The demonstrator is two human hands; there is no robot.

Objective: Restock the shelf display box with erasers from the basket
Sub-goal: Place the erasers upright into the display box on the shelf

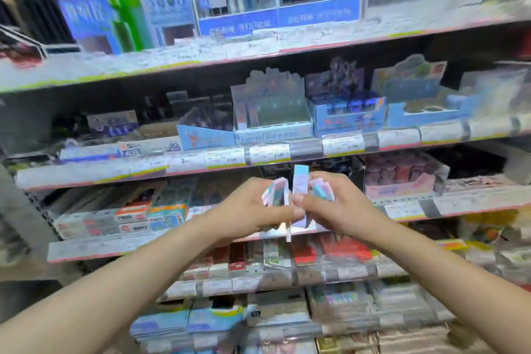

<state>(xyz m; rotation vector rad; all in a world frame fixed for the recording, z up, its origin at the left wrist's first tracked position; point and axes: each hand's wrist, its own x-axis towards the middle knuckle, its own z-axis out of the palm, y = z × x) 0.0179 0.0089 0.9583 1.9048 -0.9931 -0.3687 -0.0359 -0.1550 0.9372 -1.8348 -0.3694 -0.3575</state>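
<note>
Erasers (300,185) in pastel sleeves, bunched between both hands at the frame's middle, just in front of the shelf edges. Left hand (253,210) curled around a small stack with pink and teal ends; right hand (339,207) likewise closed on several more, one pale blue-topped piece standing upright between the two at 12 o'clock from the thumbs. Exact count lost to motion blur. No basket in view.

Judged step: sorting or squaring up a handful before loading. Next move likely calls for picking one or a few out, lifting toward 12 o'clock, and dropping them upright into the open box without spilling the rest.

Farther off, at 12 o'clock above the hands, a pale display box (273,118) on the middle shelf, nearly bare inside, with what looks like one or two upright pieces at its left wall; probably the target, though lettering unreadable. At its 3 o'clock, a blue box (347,118) with a row of dark items; beyond that a light blue tray (425,115), contents unclear. At 2 o'clock from the hands, a pink box (402,178) heaped with reddish packets.
</note>
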